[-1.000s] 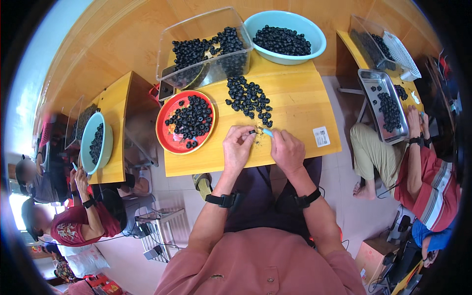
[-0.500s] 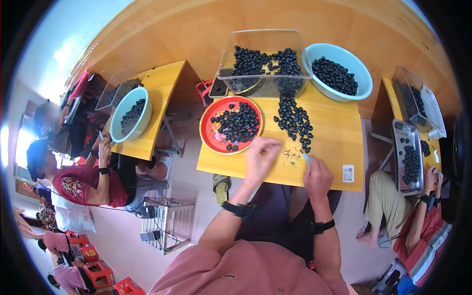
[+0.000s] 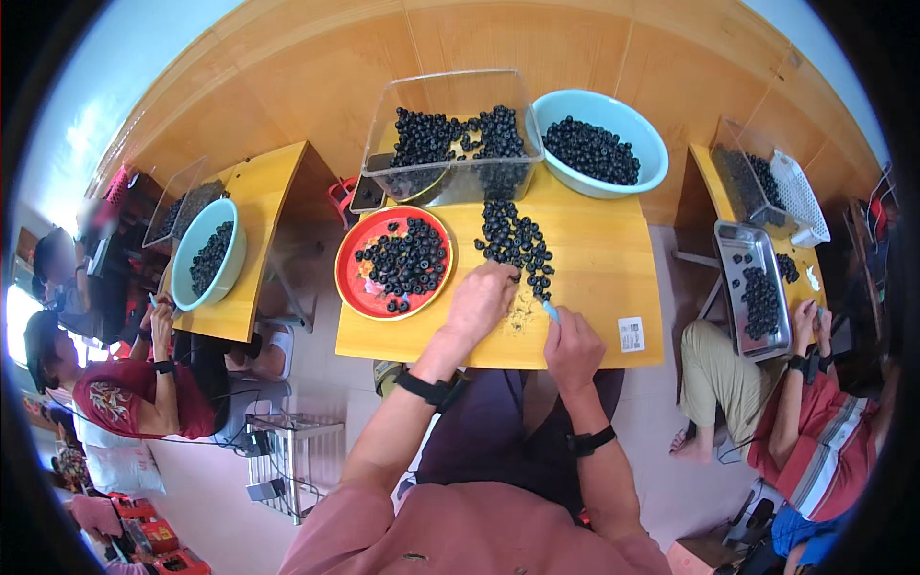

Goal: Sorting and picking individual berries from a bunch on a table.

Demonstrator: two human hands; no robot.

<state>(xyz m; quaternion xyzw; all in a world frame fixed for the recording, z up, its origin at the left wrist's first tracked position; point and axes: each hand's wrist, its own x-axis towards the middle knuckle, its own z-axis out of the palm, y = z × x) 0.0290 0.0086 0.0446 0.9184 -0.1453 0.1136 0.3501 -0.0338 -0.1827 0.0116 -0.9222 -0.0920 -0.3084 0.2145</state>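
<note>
My left hand (image 3: 479,305) has its fingers drawn together at the near left edge of a strip of small black round pieces (image 3: 513,238) on the yellow table (image 3: 613,254). Whatever lies between those fingertips is hidden. In my right hand (image 3: 574,347) is a small tool with a light-blue handle (image 3: 550,310), its tip close to the strip's near end. Fine dark crumbs (image 3: 520,321) lie between the hands. To the left, a red plate (image 3: 351,293) bears more black pieces. Behind the strip stands a clear plastic box (image 3: 460,188) with heaps of them.
A light-blue basin (image 3: 654,163) of black pieces sits at the back right, and a white label (image 3: 631,334) at the right front. People work at tables on both sides, with another basin (image 3: 230,273) and a metal tray (image 3: 725,244). A metal rack (image 3: 287,460) stands lower left.
The whole scene has shifted left in view. My left hand has moved from beside the red plate to the strip of black pieces. My right hand still holds the tool near the strip.
</note>
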